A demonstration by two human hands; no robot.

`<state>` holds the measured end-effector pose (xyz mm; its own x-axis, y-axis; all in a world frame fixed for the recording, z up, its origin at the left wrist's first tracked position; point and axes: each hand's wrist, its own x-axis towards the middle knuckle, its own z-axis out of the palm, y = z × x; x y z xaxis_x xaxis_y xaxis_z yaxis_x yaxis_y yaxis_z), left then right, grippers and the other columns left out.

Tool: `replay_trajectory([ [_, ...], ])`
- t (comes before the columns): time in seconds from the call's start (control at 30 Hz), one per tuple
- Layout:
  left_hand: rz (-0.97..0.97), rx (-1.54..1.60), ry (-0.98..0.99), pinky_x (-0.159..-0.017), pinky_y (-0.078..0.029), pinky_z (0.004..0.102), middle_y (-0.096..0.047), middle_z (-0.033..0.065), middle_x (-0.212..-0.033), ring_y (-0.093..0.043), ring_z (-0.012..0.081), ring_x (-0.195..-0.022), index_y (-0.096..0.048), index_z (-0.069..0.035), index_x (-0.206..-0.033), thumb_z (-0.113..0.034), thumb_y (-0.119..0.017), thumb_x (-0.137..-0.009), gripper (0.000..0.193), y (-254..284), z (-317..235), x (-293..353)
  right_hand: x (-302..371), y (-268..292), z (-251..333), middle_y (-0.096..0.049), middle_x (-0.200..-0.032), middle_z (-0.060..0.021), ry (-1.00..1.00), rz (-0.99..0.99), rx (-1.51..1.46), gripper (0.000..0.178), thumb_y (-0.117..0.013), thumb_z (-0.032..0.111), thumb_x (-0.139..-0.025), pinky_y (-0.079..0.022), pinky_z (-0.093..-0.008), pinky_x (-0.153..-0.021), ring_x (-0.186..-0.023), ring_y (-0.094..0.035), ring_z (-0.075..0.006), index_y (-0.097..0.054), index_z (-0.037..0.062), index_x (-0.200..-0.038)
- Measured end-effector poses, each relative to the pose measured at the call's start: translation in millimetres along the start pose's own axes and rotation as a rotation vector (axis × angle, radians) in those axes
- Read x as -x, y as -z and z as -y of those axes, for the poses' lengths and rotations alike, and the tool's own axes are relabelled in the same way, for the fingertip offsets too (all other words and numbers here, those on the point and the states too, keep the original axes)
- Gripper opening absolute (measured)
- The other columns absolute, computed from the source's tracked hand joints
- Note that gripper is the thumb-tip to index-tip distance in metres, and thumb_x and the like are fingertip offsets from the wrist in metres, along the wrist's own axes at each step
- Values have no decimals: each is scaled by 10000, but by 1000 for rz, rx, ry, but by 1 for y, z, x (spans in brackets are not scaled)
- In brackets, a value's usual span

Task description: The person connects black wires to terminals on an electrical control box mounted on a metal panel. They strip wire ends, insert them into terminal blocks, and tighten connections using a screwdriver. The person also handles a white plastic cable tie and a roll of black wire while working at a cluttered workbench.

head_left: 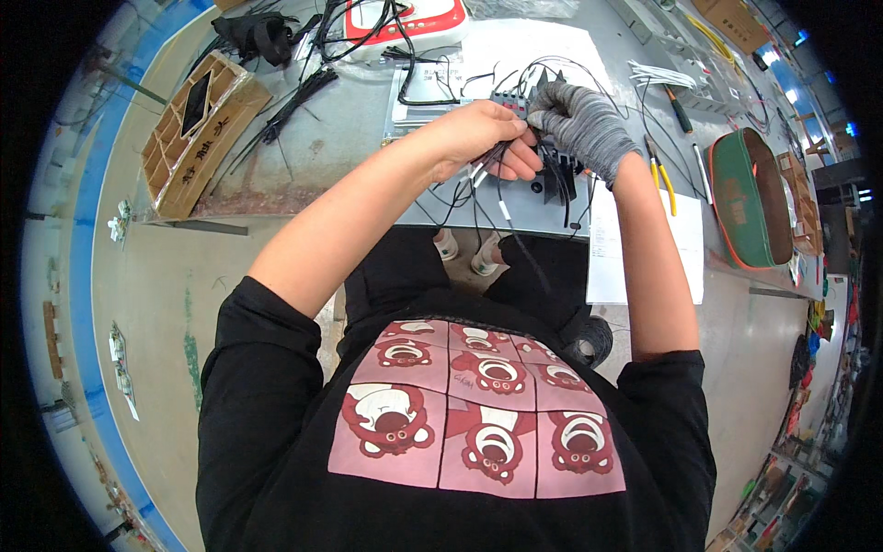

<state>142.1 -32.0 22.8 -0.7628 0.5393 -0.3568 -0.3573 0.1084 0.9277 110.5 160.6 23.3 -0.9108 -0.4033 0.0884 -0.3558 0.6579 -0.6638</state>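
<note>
My bare left hand [480, 140] is closed on several black wires [502, 198], some with white sleeves, which hang below it past the table's front edge. Right beside it is my right hand [585, 127], in a grey knitted glove, its fingers pinched together near the left fingertips. What the right fingers grip is hidden. Both hands are over a flat metal panel [418, 214]. Behind the fingertips, a dark terminal block [509, 103] shows in part. Black parts with thick black leads [565, 189] stand under the right hand.
On the left lie a wooden divided box [204, 138] and bundled black cable ties [303, 97]. A red-and-white device [414, 20] sits at the back. To the right are yellow-handled pliers [664, 179], a screwdriver [679, 110], a green bag [750, 198] and a white sheet [635, 244] overhanging the edge.
</note>
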Motion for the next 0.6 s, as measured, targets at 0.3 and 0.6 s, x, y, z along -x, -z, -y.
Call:
replay_trajectory([
  [0.3,-9,-25,-36,-628,-573,253,-664,147,-879,-683,173,-738,-546,45,-1088,-194,-430,-993,282,-4,5,-2,14,10,-7,-671,-867,-163,-28,-84,3,217,-645,195,-848,-501,-369,-756,-805,-642,-275,-664,39,-998],
  [0.6,-92,-66,-110,-439,-324,221,-532,1,-678,-399,63,-509,-550,69,-1077,-168,-452,-969,278,-10,11,-6,11,3,8,-670,-833,-105,28,-3,89,259,-688,219,-830,-513,-330,-731,-763,-626,-203,-651,26,-998],
])
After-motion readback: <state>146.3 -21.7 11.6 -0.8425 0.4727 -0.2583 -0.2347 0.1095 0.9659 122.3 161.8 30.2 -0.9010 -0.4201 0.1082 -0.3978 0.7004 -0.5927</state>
